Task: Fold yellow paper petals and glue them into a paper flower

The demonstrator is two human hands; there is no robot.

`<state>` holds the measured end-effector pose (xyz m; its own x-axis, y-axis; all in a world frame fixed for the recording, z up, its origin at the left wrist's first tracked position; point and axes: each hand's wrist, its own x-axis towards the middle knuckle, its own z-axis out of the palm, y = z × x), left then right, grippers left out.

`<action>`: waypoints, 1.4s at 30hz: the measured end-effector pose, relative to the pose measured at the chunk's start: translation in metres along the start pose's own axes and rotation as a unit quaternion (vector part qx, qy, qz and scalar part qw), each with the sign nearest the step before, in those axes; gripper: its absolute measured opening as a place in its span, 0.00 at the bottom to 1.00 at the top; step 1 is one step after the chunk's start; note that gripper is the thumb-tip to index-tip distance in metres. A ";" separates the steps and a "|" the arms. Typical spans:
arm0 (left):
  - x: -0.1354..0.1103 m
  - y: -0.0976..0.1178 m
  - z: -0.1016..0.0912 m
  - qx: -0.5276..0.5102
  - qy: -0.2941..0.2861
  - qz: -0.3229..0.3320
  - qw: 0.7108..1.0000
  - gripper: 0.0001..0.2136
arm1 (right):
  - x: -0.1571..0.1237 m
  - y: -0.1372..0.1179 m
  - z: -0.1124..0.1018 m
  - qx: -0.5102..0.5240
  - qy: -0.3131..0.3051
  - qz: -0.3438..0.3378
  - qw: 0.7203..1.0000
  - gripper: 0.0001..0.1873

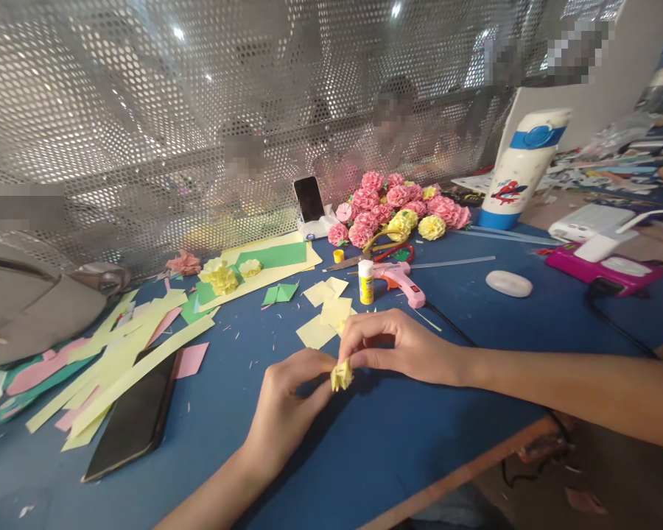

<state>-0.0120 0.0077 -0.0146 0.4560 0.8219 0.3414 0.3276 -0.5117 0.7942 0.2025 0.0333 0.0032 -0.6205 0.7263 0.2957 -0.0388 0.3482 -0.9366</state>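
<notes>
A perforated metal screen (144,110) closes off the far side of a blue table (365,442). A grey bag (27,294) lies at the far left, with long yellow paper strips (127,353) spread just right of it. A heap of pink and yellow paper flowers (398,206) sits far in the middle, and a white bottle (522,169) stands to its right. A black phone (135,416) lies near left, partly under the strips.

The left hand (284,405) and right hand (403,346) meet near the middle, above the table. Beyond them lie a pink glue gun (401,280), yellow paper squares (325,309) and a small glue bottle (366,282).

Between the hands is a small yellow paper flower (341,375). The left fingers are closed narrowly on its left side, and the right thumb and fingertips pinch its top.
</notes>
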 end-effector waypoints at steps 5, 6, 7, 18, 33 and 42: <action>0.001 -0.001 -0.002 -0.007 0.050 0.010 0.999 0.05 | 0.003 0.003 -0.002 0.079 0.018 0.035 0.996 0.06; 0.001 -0.001 -0.002 -0.007 0.057 0.012 0.998 0.05 | 0.003 0.003 -0.002 0.087 0.017 0.040 0.995 0.06; 0.001 0.000 -0.003 -0.009 0.062 0.016 0.998 0.05 | 0.004 0.004 -0.002 0.089 0.014 0.045 0.995 0.07; 0.002 0.002 -0.003 -0.011 0.069 0.029 0.997 0.05 | 0.004 0.004 -0.002 0.075 0.013 0.061 0.995 0.10; 0.001 0.000 -0.005 0.020 0.070 0.059 0.996 0.06 | 0.002 0.003 0.000 0.054 0.012 0.082 0.995 0.09; 0.001 0.001 -0.008 0.047 0.064 0.064 0.995 0.07 | 0.002 0.003 -0.001 0.048 0.013 0.090 0.995 0.10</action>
<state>-0.0178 0.0100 -0.0098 0.3912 0.7711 0.5024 0.3527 -0.6299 0.6920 0.2017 0.0364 0.0012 -0.6044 0.7868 0.1252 -0.0043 0.1540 -0.9881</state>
